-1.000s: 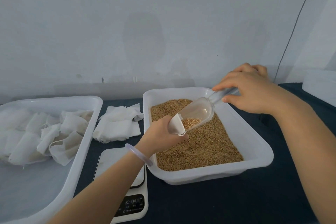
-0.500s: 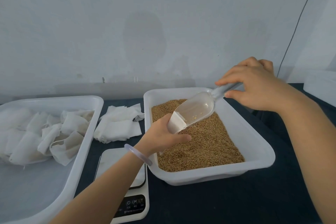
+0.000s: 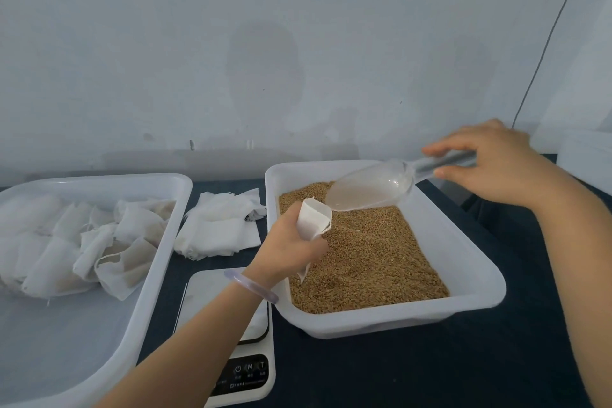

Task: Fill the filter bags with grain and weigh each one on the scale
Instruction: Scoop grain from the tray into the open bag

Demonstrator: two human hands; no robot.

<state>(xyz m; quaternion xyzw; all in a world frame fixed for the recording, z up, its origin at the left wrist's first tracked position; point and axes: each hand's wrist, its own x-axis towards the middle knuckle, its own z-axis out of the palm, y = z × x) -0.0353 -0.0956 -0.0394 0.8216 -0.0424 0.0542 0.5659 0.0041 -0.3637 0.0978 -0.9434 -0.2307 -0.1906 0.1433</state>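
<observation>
My left hand is closed around a small white filter bag, holding it upright over the grain tray, near that tray's left wall. The bag's mouth gapes open at the top, and its lower end pokes out below my fingers, just above the grain. A pale bangle sits on that wrist.

My right hand grips the handle of a clear plastic scoop, fingers curled over the top and thumb underneath. The scoop hangs over the far part of the grain tray, its bowl tipped down toward the bag, its lip just beside the bag's open mouth. I cannot tell whether they touch. The bowl looks empty.

The grain is brown and fills the bottom of the tray in an even layer. The scale stands on the dark table just left of the tray's near corner, partly hidden under my left forearm; its button panel shows at the near end.

Left of the grain tray, on the table, lies a loose stack of flat white bags. Further left again is a second white tray with a heap of bags at its far end; some of these show a tan fill through the cloth.
</observation>
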